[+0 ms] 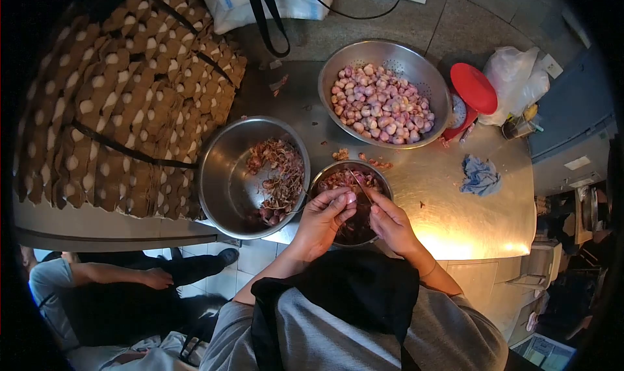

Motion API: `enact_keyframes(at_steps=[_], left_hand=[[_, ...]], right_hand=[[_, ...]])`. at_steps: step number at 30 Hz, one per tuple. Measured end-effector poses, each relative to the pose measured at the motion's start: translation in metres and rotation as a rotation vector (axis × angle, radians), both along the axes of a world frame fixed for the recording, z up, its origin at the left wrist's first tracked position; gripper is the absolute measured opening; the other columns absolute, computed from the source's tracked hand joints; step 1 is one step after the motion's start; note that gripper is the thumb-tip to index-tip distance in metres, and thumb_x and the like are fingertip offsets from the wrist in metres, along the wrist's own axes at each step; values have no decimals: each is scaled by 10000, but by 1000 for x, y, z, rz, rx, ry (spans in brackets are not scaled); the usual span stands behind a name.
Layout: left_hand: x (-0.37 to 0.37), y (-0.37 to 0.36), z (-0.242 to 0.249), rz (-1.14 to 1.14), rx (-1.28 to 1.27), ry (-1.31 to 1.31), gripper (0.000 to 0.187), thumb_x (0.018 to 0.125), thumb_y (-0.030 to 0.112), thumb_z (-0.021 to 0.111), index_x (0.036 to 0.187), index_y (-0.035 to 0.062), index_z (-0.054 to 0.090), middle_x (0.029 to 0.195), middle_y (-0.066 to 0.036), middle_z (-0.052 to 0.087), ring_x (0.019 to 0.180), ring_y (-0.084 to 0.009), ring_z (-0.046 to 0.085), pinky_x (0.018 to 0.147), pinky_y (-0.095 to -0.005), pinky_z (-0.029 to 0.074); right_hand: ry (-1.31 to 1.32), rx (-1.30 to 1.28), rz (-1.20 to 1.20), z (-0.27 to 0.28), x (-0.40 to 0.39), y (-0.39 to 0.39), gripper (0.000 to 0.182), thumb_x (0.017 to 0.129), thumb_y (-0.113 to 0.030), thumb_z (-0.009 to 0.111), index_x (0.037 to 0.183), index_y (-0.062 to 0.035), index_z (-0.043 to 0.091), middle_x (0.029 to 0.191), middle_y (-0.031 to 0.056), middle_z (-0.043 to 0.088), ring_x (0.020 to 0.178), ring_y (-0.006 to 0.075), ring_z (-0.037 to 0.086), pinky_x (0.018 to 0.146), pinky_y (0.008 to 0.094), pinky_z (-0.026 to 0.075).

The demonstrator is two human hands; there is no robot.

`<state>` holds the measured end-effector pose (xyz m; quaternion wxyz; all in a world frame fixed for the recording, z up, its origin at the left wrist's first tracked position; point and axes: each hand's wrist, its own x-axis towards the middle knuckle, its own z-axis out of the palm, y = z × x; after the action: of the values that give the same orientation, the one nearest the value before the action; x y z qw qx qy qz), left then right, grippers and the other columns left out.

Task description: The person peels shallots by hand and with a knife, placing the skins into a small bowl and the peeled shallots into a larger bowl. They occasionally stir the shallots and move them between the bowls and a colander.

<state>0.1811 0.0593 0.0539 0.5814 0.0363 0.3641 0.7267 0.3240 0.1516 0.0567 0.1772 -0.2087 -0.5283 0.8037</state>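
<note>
My left hand (324, 214) is closed in a pinch round a small pinkish shallot (351, 198). My right hand (394, 225) grips a small knife (359, 182), its thin blade angled up beside the shallot. Both hands are over a small metal bowl (320, 174), which holds reddish pieces partly hidden by my fingers. To the left stands a larger steel bowl (216, 188) with dry skins and stringy roots (281, 179) in it. Beyond my hands, a perforated steel colander (434, 91) contains many pale pink shallots (380, 104).
Stacked egg trays (130, 111) tied with black straps fill the left side. A red scale (473, 88) touches or nearly touches the colander. A blue cloth (481, 175) lies on the steel table (448, 202). Another person (117, 280) sits at lower left.
</note>
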Motion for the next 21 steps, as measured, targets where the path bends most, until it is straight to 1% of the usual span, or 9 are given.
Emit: enact_keyframes(at_steps=[3, 5, 6, 8, 10, 13, 16, 19, 21], left_hand=[[-4, 5, -3, -5, 10, 15, 200, 836, 93, 547, 1029, 38, 556, 960, -47, 600, 885, -130, 571, 783, -255, 479], [-14, 22, 4, -11, -55, 97, 226, 838, 94, 546, 1055, 34, 537, 982, -55, 589, 911, -134, 559, 795, -264, 470], [-19, 36, 12, -5, -84, 133, 239, 839, 95, 546, 1068, 31, 528, 993, -58, 583, 923, -136, 553, 802, -269, 466], [-31, 76, 39, 39, 3, 247, 266, 847, 88, 530, 1094, -4, 491, 1033, -81, 557, 949, -154, 536, 821, -283, 452], [-48, 118, 52, 89, 77, 250, 274, 857, 71, 502, 1103, -45, 467, 1059, -109, 527, 970, -177, 524, 857, -290, 433], [-65, 153, 64, 99, 64, 205, 311, 860, 57, 485, 1140, -66, 430, 1076, -123, 508, 982, -191, 519, 871, -278, 428], [-65, 143, 57, -12, 179, 245, 309, 862, 35, 468, 1149, -64, 412, 1077, -133, 497, 994, -197, 511, 863, -275, 438], [-51, 107, 54, -95, 156, 293, 264, 858, 13, 466, 1117, -29, 440, 1090, -138, 502, 978, -201, 525, 852, -276, 448], [-43, 79, 45, -143, 48, 344, 223, 850, 9, 482, 1074, 7, 475, 1062, -121, 533, 958, -185, 540, 834, -268, 452]], right_hand=[[9, -23, -47, -1, 2, 2, 387, 922, -162, 394, 1294, -62, 352, 618, -60, 334, 478, 32, 294, 436, 159, 249], [-6, -21, -113, 0, 4, 2, 395, 923, -167, 392, 1299, -56, 341, 608, -57, 333, 476, 35, 294, 435, 160, 249], [6, 12, -155, -1, 6, 3, 400, 923, -167, 389, 1302, -53, 332, 606, -55, 332, 474, 36, 293, 434, 161, 249], [38, 73, -227, -3, 8, 3, 412, 923, -167, 384, 1310, -45, 313, 602, -52, 332, 469, 39, 290, 432, 164, 250], [25, 64, -253, -1, 10, 1, 415, 922, -150, 363, 1313, -28, 292, 568, -40, 334, 447, 46, 293, 418, 174, 255], [24, 132, -267, -4, 16, 2, 410, 917, -130, 350, 1309, -24, 290, 526, -18, 350, 418, 61, 305, 394, 184, 260], [63, 136, -253, -11, 21, 2, 417, 918, -136, 352, 1317, -36, 282, 544, -23, 366, 433, 62, 325, 408, 175, 267], [63, 95, -278, -5, 17, 3, 434, 923, -141, 352, 1332, -31, 257, 590, -48, 349, 469, 38, 310, 435, 167, 259], [74, 80, -257, 2, 12, 5, 442, 928, -153, 353, 1339, -30, 245, 630, -67, 345, 487, 23, 296, 452, 161, 246]])
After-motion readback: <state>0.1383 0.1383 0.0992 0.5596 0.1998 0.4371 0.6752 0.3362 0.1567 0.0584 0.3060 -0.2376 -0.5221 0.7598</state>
